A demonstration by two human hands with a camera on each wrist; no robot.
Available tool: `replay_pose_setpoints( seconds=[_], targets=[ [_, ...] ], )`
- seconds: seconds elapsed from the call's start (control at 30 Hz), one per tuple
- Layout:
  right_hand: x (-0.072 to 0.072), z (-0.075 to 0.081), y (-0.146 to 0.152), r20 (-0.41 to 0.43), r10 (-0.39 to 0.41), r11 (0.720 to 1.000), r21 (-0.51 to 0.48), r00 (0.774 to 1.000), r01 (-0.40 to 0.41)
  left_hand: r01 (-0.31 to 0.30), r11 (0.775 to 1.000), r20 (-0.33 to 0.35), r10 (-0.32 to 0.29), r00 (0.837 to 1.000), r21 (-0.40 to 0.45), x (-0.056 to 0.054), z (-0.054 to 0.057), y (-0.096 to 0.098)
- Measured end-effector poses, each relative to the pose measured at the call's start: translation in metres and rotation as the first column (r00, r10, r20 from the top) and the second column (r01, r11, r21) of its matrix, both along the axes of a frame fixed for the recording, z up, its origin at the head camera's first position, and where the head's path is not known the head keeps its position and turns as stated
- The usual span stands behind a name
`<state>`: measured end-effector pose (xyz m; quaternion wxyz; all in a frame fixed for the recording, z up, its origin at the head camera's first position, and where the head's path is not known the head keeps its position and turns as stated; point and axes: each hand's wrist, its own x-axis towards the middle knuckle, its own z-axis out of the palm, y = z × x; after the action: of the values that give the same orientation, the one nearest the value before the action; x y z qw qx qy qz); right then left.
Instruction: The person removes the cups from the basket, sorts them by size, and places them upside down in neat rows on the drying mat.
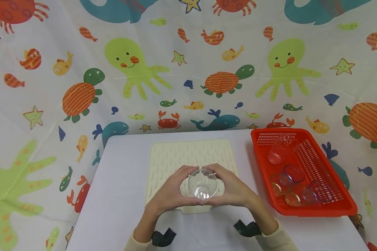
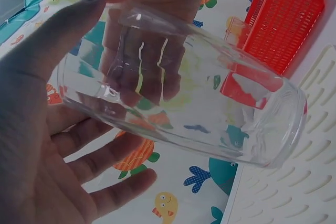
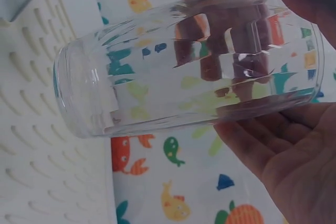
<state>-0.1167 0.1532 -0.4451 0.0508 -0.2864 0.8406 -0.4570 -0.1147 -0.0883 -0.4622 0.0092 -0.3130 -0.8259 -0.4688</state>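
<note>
A clear drinking glass [image 1: 202,183] is held between both hands above a cream ridged mat [image 1: 169,157]. On its left side my left hand [image 1: 171,193] grips it, thumb near the rim. My right hand [image 1: 234,190] grips the opposite side, and the thumbs almost meet at the near side. In the left wrist view the glass [image 2: 210,114] lies across the picture, its base toward the mat [image 2: 304,182] and apart from it. Seen from the right wrist, the glass [image 3: 152,82] has faceted sides, with the right hand's fingers partly behind it.
At the right of the white table [image 1: 119,174] stands a red plastic basket [image 1: 304,211]. Inside are a tall clear tumbler [image 1: 281,150] and several smaller clear glass cups [image 1: 317,191]. A sea-animal printed curtain [image 1: 191,76] hangs behind the table.
</note>
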Motion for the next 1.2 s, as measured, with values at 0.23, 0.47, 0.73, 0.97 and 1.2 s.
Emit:
replay_pose_setpoints(
  seconds=[0.23,0.47,0.73,0.97,1.2],
  targets=[
    [0.000,0.003,-0.003,0.043,0.028,0.999,-0.023,0.999,-0.027,-0.010,1.000,-0.103,0.013,0.995,0.025,-0.002,0.001,-0.001],
    [-0.002,0.001,-0.002,0.056,0.054,0.998,-0.041,0.997,-0.051,-0.011,0.998,-0.182,0.020,0.983,0.054,-0.004,0.003,-0.001],
    [-0.009,-0.018,-0.005,0.088,0.087,0.992,-0.100,0.992,-0.078,-0.015,0.993,-0.219,0.040,0.975,0.116,-0.009,0.014,-0.001],
    [-0.009,-0.045,-0.015,0.159,0.080,0.993,-0.099,0.984,-0.065,-0.039,0.992,-0.232,0.066,0.970,0.118,-0.011,0.023,0.000],
    [-0.006,-0.073,-0.021,0.202,0.038,0.992,-0.129,0.979,-0.012,-0.049,0.992,-0.242,0.077,0.967,0.118,-0.010,0.026,0.000]
  ],
)
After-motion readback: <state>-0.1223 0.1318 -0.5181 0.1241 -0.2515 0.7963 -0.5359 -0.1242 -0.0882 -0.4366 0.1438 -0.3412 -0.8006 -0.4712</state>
